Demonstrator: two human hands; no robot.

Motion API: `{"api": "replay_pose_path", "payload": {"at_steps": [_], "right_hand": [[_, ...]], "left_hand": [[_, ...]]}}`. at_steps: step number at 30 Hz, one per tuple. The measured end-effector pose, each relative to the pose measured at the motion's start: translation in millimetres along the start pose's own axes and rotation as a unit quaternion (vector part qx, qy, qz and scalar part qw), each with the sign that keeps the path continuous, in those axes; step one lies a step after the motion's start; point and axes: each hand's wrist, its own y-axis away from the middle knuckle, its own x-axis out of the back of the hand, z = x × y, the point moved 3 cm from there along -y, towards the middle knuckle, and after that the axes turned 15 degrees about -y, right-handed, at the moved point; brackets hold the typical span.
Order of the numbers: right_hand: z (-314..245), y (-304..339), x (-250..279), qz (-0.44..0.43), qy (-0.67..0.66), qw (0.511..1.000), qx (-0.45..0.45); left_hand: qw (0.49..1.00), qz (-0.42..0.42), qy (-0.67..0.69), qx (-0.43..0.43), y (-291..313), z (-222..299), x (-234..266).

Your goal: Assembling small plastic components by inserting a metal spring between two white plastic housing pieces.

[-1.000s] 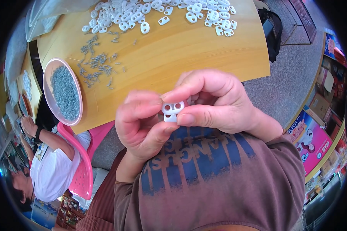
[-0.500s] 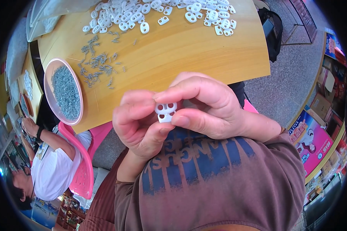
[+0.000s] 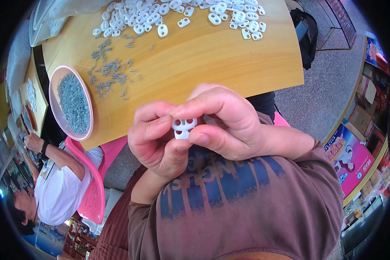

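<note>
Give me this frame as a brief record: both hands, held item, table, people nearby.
Left hand: pinches white plastic cord lock from its left
Right hand: pinches the same piece, thumb at its right
Held piece: holes visible, partly covered by fingers
Table: white cord-lock parts heaped at far side; loose grey springs nearer
Table's left: pink bowl of springs
Nearby: person in white shirt, pink chair, left

One held cord lock (image 3: 184, 127), one co-worker (image 3: 63, 182), two bowls (image 3: 58, 115)

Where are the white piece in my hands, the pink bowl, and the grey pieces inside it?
White piece (image 3: 184, 128): head view, middle, between holes.
Pink bowl (image 3: 53, 97): head view, left inner wall.
Grey pieces (image 3: 75, 104): head view, heap's middle.
</note>
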Motion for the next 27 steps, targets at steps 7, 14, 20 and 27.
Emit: {"api": "replay_pose_path", "payload": {"at_steps": [7,14,20,27], "right_hand": [[4,-1,-4,0.011,0.045,0.998,0.045],[9,-9,-6,0.012,0.096,0.984,0.148],[19,-8,-11,0.034,0.054,0.983,0.173],[11,-14,-9,0.047,0.111,0.971,0.205]], "left_hand": [[1.000,0.013,-0.006,-0.007,1,-1,-3],[0.999,0.025,-0.021,-0.028,-3,-1,-5],[0.999,0.027,-0.013,-0.037,-5,-1,-5],[0.998,0.029,-0.030,-0.050,-11,2,-6]]}}
